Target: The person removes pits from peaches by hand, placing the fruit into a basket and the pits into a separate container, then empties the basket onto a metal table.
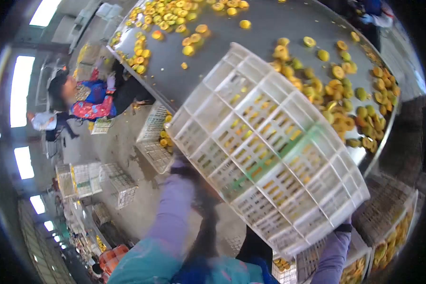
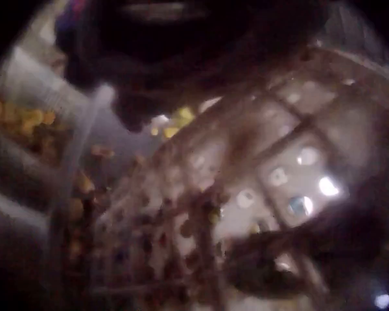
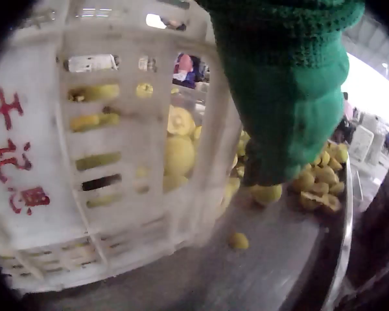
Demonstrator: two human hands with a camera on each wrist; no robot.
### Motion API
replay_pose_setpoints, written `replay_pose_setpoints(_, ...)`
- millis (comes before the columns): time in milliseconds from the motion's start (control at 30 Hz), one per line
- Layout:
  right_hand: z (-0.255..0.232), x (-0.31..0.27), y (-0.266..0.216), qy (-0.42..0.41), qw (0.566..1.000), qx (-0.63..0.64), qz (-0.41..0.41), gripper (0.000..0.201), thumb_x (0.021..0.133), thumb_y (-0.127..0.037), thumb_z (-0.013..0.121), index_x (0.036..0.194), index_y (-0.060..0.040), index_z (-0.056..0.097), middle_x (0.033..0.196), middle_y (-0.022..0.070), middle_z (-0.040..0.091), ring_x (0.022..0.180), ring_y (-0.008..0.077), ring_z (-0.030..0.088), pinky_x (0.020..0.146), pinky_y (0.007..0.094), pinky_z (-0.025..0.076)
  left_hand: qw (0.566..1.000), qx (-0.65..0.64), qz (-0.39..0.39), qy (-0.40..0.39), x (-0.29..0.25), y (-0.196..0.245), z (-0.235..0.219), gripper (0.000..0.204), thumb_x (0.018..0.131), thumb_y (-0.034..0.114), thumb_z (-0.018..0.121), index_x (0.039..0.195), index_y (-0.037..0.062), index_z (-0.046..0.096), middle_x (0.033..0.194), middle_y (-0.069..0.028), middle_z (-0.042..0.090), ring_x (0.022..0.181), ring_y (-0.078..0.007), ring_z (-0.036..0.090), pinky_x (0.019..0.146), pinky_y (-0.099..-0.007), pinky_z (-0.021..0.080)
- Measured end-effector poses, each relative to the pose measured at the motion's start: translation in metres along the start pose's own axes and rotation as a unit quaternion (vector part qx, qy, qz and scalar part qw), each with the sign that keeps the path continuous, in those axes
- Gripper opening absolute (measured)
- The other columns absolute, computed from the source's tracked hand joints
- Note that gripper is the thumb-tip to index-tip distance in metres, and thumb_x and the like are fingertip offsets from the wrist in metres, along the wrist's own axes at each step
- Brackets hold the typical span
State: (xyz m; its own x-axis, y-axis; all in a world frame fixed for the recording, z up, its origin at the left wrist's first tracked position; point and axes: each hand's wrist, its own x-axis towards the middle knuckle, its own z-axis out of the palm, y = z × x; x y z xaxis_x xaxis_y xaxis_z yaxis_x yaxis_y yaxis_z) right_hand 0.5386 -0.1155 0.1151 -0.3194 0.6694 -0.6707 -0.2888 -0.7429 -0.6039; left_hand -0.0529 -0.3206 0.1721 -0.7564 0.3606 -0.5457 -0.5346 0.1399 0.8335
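Observation:
A white slatted plastic crate (image 1: 270,146) is tilted over the grey metal worktable (image 1: 213,33), its underside toward the head camera. Halved yellow fruit (image 1: 336,102) lies heaped beyond its far side and shows through the slots. My left hand (image 1: 183,166), blurred and dark, holds the crate's left end; its wrist view is dim and smeared. In the right wrist view, my right hand (image 3: 285,129), in a green glove, grips the crate's end wall, which bears red characters; in the head view the crate mostly hides this hand.
More fruit halves (image 1: 170,14) are spread over the table's far left. Crates with fruit (image 1: 393,246) stand at lower right, and another crate (image 1: 154,135) is by the table's left edge. A person in a red patterned top (image 1: 92,104) is at the left; stacked crates (image 1: 87,179) stand on the floor.

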Motion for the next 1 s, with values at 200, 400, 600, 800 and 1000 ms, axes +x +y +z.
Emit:
replay_pose_setpoints(200, -0.014, 0.028, 0.052, 0.074, 0.993, -0.084, 0.022, 0.044, 0.098, -0.035, 0.048, 0.124, -0.0006, 0.053, 0.108, 0.0109, 0.063, 0.096, 0.0189, 0.062, 0.081, 0.0328, 0.056, 0.983, 0.161, -0.070, 0.050, 0.029, -0.077, -0.010, 0.040, 0.094, 0.023, 0.050, 0.129, 0.0032, 0.048, 0.126, -0.0153, 0.056, 0.114, -0.0281, 0.055, 0.098, -0.0421, 0.044)
replay_pose_setpoints(400, -0.002, 0.039, 0.053, 0.118, 0.978, -0.171, 0.028, 0.043, 0.098, -0.033, 0.046, 0.125, -0.0006, 0.053, 0.109, 0.0100, 0.062, 0.096, 0.0179, 0.062, 0.082, 0.0315, 0.055, 0.939, 0.304, 0.146, -0.060, 0.048, 0.068, 0.107, 0.044, 0.094, 0.021, 0.048, 0.133, 0.0029, 0.046, 0.130, -0.0167, 0.054, 0.116, -0.0283, 0.054, 0.100, -0.0403, 0.043)
replay_pose_setpoints(600, 0.010, 0.029, 0.046, 0.141, 0.965, -0.219, 0.023, 0.042, 0.099, -0.031, 0.044, 0.127, -0.0006, 0.052, 0.111, 0.0090, 0.062, 0.096, 0.0168, 0.061, 0.082, 0.0303, 0.054, 0.637, 0.627, 0.446, -0.048, 0.115, 0.197, 0.239, 0.046, 0.090, 0.022, 0.047, 0.132, 0.0024, 0.048, 0.125, -0.0195, 0.057, 0.111, -0.0318, 0.058, 0.094, -0.0393, 0.045)
replay_pose_setpoints(800, 0.031, -0.006, 0.031, 0.159, 0.954, -0.256, 0.005, 0.041, 0.100, -0.030, 0.043, 0.128, -0.0006, 0.052, 0.113, 0.0081, 0.062, 0.095, 0.0158, 0.061, 0.083, 0.0291, 0.053, 0.661, 0.557, 0.481, -0.147, 0.019, 0.312, 0.276, 0.042, 0.084, 0.026, 0.058, 0.118, 0.0028, 0.058, 0.100, -0.0172, 0.066, 0.092, -0.0280, 0.064, 0.076, -0.0370, 0.050)
replay_pose_setpoints(1000, 0.064, -0.068, 0.008, 0.190, 0.936, -0.291, -0.045, 0.041, 0.101, -0.028, 0.041, 0.129, -0.0006, 0.051, 0.114, 0.0072, 0.061, 0.095, 0.0147, 0.061, 0.083, 0.0279, 0.052, 0.761, 0.302, 0.501, -0.280, 0.013, 0.319, 0.184, 0.038, 0.091, 0.034, 0.058, 0.104, -0.0018, 0.063, 0.095, -0.0042, 0.065, 0.078, -0.0151, 0.055, 0.067, -0.0327, 0.047)
